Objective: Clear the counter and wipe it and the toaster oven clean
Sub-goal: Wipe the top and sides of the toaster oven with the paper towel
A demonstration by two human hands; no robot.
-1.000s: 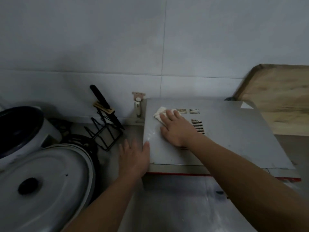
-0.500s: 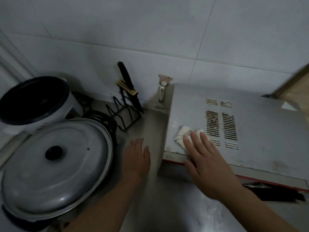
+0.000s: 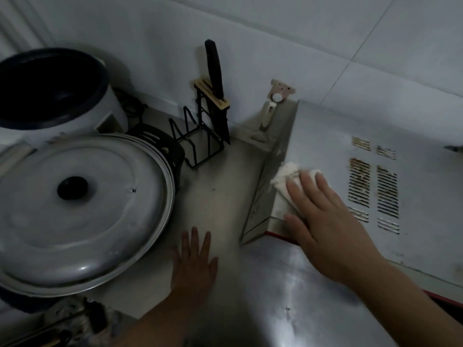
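The grey toaster oven [image 3: 413, 136] fills the right side, its top showing rusty vent slots and a red front trim. My right hand [image 3: 323, 219] presses flat on a white cloth [image 3: 286, 175] at the oven top's front left corner, with the cloth sticking out past the fingertips. My left hand [image 3: 194, 266] lies flat with fingers spread on the steel counter [image 3: 220, 196], just left of the oven, and holds nothing.
A big pot with a metal lid [image 3: 77, 209] stands at the left. A white rice cooker [image 3: 52, 93] sits behind it. A black wire rack with a knife [image 3: 215, 96] stands by the tiled wall. A small hook [image 3: 275, 96] with a utensil hangs beside the oven.
My right hand with the cloth slid from the back of the oven top to its front left corner. My left hand came off the oven's edge onto the counter. The view shifted left.
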